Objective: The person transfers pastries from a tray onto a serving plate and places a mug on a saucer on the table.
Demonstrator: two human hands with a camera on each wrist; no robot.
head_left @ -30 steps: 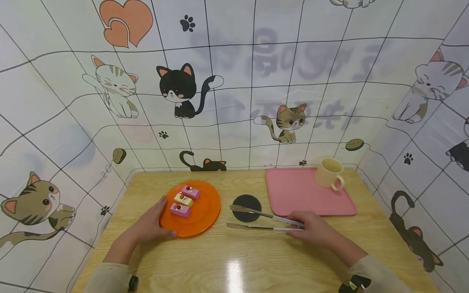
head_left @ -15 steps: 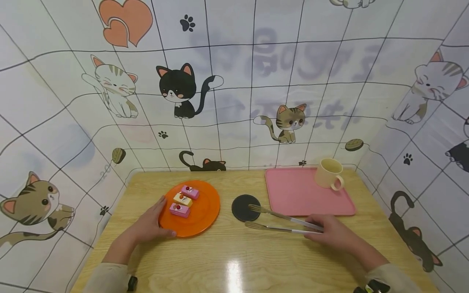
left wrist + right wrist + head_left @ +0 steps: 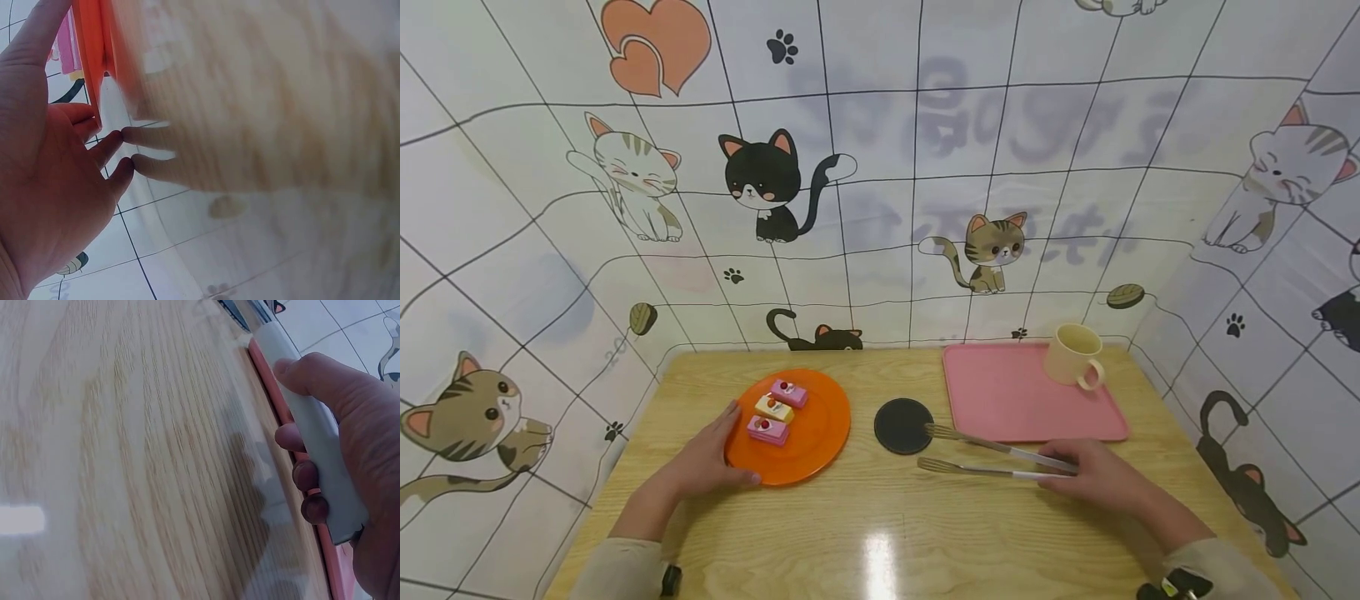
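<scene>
My left hand [image 3: 703, 458] holds the left rim of an orange plate [image 3: 823, 429], its thumb and fingers spread along the edge. In the left wrist view, fingertips [image 3: 128, 165] touch the tabletop beside the plate. On the plate lie two pink cake slices [image 3: 768, 431] with a yellow cake slice [image 3: 774, 408] between them, each topped with a small decoration. My right hand [image 3: 1097, 475] grips tongs [image 3: 981, 472] with fork-like gold tips and white handles. The tongs' arms stand apart with nothing between them. In the right wrist view, thumb and fingers wrap a white handle [image 3: 315, 434].
A round black coaster [image 3: 898, 427] lies between the plate and the tongs, one gold tip over its right edge. At the back right, a pink tray [image 3: 1000, 392] carries a cream mug [image 3: 1071, 358]. A cat-print wall [image 3: 880, 275] encloses the wooden table [image 3: 820, 533].
My right hand has moved to the right with the tongs, drawing their tips off most of the coaster. The left hand, plate and cake slices stay in place.
</scene>
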